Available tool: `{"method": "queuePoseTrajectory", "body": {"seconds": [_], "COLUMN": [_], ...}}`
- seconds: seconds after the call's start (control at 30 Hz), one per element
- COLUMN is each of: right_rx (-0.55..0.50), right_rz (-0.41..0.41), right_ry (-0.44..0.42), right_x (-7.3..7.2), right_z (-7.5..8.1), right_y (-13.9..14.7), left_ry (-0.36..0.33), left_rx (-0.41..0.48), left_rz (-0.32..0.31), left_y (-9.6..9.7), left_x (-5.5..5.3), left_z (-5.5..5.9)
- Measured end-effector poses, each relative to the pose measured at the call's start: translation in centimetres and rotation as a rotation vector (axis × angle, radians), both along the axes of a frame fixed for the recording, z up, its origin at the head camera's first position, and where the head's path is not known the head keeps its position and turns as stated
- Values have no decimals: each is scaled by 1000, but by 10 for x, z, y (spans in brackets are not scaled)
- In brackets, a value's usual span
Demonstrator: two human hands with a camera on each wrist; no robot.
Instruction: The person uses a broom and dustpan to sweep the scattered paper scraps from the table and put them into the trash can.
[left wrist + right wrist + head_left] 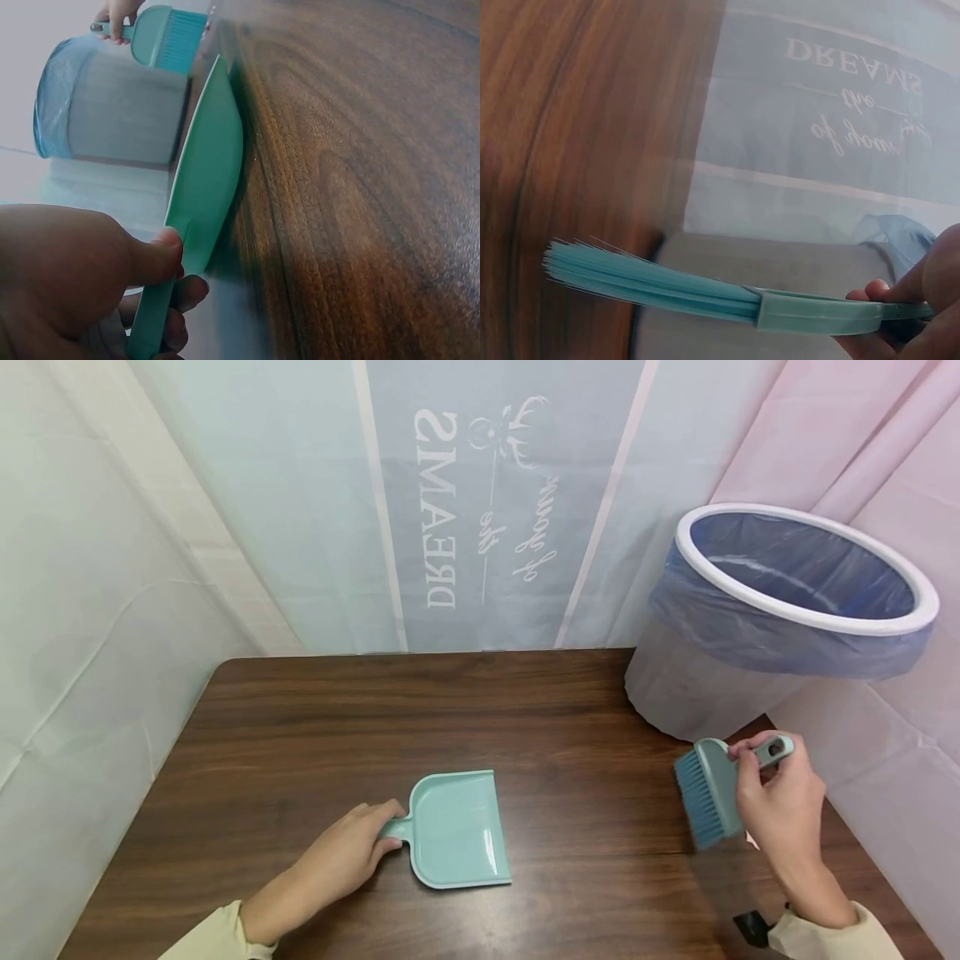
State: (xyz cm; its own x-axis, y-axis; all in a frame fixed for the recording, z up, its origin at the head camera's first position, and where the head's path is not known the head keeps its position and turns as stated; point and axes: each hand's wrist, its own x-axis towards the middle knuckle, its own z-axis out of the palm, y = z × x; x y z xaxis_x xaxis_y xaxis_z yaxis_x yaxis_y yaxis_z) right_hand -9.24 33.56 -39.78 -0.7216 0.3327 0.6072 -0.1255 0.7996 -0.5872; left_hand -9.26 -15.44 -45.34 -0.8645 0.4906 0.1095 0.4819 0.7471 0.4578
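My left hand grips the handle of a mint-green dustpan, its thumb on top in the left wrist view. The pan lies low over the wooden table, its straight front lip facing right. Over the table's right side, my right hand holds a small hand brush by its green handle. Blue bristles spread from the brush head and point left in the right wrist view. Just beside the brush, a small pale scrap shows, partly hidden by the right hand.
A grey bin with a white rim and a blue bag liner stands at the back right of the brown table. Behind the table hangs a printed cloth. More pale cloth covers the left side.
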Motion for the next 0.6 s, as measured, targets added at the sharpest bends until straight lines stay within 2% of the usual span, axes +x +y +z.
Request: {"method": "queuePoseTrajectory", "body": {"seconds": [0.37,0.6], "right_rx": [-14,4], "right_rz": [-72,-174], "right_ry": [31,45], "right_x": [-1,1], "right_z": [14,8], "right_y": [27,47], "left_ry": [5,12], "left_rx": [-15,-20], "left_rz": [6,-2], "left_y": [3,4], "left_x": [0,1], "left_z": [2,0]}}
